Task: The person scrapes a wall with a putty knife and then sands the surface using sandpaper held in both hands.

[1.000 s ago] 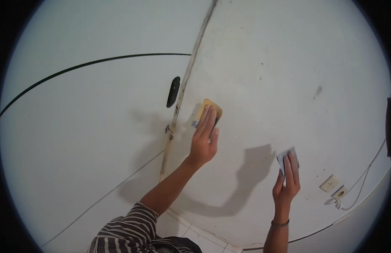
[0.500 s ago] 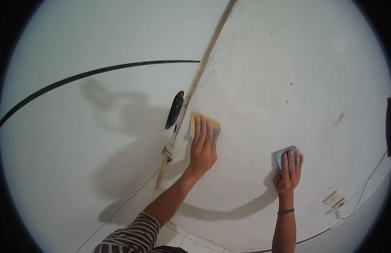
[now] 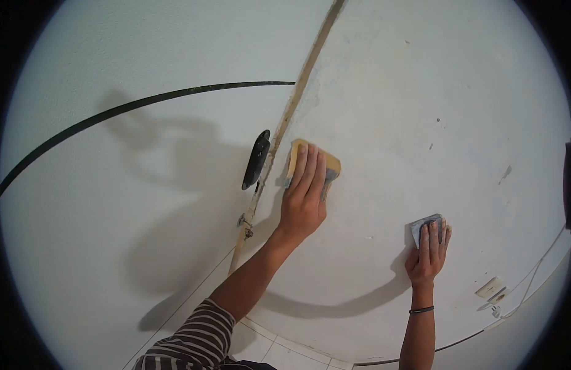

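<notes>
My left hand [image 3: 304, 200] lies on a yellow and grey sheet of sandpaper [image 3: 330, 163], pressing it to the white wall [image 3: 371, 80]. Its fingers point upward, and the sheet's yellow face curls out above and beside the fingertips. Lower and to the right, my right hand [image 3: 427, 256] presses a folded grey piece of sandpaper [image 3: 428, 227] onto the same wall. Its fingers cover most of that piece. The palm sides of both hands are hidden.
A black recessed handle [image 3: 256, 160] sits on the white panel left of the worn edge [image 3: 307, 68]. A metal catch [image 3: 243, 222] juts out below it. At lower right, a wall socket [image 3: 490, 287] holds a plug with a cable. Floor tiles [image 3: 285, 351] show below.
My left hand has slid upward and a little right with its sandpaper. My right hand keeps nearly the same place on the wall. The view has shifted slightly.
</notes>
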Motion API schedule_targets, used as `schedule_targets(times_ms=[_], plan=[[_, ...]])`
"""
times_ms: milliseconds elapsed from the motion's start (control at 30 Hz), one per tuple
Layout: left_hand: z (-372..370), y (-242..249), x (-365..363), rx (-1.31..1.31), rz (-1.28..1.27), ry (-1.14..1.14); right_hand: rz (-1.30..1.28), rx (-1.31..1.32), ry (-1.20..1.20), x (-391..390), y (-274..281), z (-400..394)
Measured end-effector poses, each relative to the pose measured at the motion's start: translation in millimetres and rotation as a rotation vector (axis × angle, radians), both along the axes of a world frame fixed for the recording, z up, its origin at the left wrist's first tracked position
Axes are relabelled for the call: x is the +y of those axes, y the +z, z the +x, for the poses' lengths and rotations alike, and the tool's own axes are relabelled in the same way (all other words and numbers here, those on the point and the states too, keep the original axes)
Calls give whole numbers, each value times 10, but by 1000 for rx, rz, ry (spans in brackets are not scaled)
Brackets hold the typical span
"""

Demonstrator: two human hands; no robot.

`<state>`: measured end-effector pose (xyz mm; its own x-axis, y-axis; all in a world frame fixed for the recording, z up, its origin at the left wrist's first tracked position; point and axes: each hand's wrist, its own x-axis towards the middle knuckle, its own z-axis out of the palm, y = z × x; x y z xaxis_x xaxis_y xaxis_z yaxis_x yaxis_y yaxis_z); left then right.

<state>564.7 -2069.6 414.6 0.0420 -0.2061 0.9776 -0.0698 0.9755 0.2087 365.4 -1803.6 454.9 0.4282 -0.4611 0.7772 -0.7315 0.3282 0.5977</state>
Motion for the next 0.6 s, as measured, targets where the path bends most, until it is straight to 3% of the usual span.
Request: schedule_targets(times_ms=[100,200,233,267,467,533,600], plan=[[-34,-214,181,35,79,16,-1,-7,13,-12,2,19],[-215,-1119,347,-38,49,-9,-9,-14,-4,-15,4,37],[-168,-1156,365,-82,27,-9,-17,-18,-5,-22,-7,51],[-191,-1150,331,-64,27,-20,-17,-20,-6,-22,-5,60],[36,332,-85,38,-29,28,-31,-16,1,-40,7,52],[14,323,-81,33,-23,35,-31,-16,-4,-39,-10,55],[-31,4,66,3,19,-5,-37,-9,-2,-46,-1,47]])
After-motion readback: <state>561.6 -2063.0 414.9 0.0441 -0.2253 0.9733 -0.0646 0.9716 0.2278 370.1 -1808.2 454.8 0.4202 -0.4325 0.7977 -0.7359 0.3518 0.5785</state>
